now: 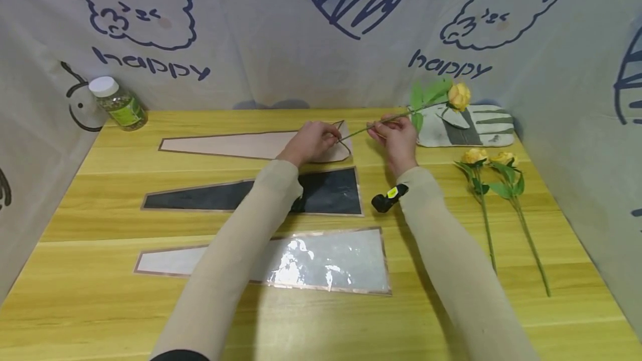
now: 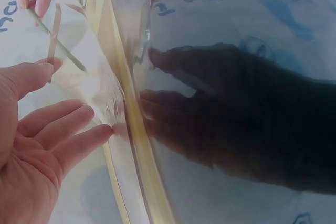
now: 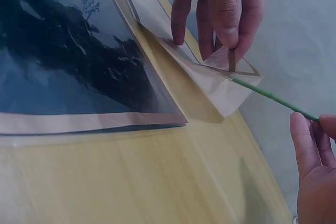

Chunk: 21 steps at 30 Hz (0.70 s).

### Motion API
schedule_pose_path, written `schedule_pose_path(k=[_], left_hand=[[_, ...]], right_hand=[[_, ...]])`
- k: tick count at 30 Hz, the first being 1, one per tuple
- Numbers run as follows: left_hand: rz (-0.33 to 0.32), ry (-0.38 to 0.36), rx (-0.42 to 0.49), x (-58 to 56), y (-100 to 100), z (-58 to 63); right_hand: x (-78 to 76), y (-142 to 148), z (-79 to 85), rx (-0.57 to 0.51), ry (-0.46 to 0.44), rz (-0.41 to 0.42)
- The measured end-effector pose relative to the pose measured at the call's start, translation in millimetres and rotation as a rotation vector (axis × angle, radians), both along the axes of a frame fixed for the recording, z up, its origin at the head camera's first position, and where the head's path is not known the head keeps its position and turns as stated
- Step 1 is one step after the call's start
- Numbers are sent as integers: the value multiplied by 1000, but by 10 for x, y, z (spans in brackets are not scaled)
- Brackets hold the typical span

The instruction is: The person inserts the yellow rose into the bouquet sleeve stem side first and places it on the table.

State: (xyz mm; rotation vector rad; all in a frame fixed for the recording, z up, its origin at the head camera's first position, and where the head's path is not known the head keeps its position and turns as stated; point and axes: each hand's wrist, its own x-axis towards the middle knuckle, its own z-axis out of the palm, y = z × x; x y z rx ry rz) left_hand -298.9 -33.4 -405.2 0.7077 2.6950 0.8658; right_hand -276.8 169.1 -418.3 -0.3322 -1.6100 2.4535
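Observation:
My right hand [image 1: 398, 139] pinches the stem of a yellow rose [image 1: 458, 96], whose bloom and leaves reach up to the right. The stem's lower end lies at the wide mouth of a pale pink flower sleeve [image 1: 225, 144] with a brown border. My left hand [image 1: 315, 141] pinches the border strip at that mouth between thumb and finger and lifts it, so the layers stand apart. In the right wrist view the green stem [image 3: 278, 100] points into this gap. Nearer to me lie a black sleeve [image 1: 331, 191] and a shiny clear-white sleeve [image 1: 351, 261], both flat.
Two more yellow roses, a left one [image 1: 473, 156] and a right one [image 1: 516, 188], lie at the right. Behind them rests a flat white and grey glove-like item [image 1: 494, 124]. A white-lidded jar [image 1: 120, 106] stands back left. Printed cloth walls [image 1: 261, 43] border the wooden table [image 1: 90, 199].

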Motion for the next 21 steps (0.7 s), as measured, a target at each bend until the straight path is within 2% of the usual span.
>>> schedule_pose_path(k=[7,16,21], left_hand=[[-11,52,10,-15,31,1],[28,69,-7,-23,60,-8],[39,85,-6,-13,74,-3]], right_hand=[[4,-28,-27,23,-39,38],[35,-44,32,-74,-91,52],[19,-46,14,-14,-69,62]])
